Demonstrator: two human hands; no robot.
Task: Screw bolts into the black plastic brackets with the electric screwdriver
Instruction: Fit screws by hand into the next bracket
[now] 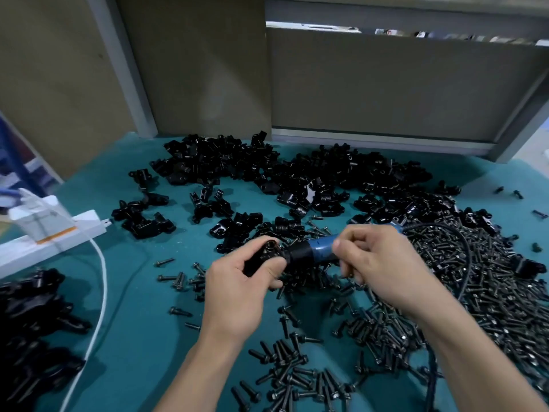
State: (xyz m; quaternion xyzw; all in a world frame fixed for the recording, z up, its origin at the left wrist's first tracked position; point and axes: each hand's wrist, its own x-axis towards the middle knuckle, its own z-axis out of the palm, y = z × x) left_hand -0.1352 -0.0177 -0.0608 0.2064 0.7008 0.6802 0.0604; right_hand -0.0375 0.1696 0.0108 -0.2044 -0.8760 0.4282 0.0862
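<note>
Bracket: held above mid bench, left hand fingers curled round body. Small moulded plastic, judged light, stiff, glossy, so likely slippery. Grip flanks, keep bolt hole clear.
Electric screwdriver: horizontal, nose meets bracket; right hand fingers wrapped round blue barrel.
Cable trails right, may drag.
Bolts heaped right and near; spare brackets far.

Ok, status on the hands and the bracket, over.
Left hand grips bracket. Right hand holds screwdriver, tip at bracket. Loose bolts underneath, nothing blocking.
</note>
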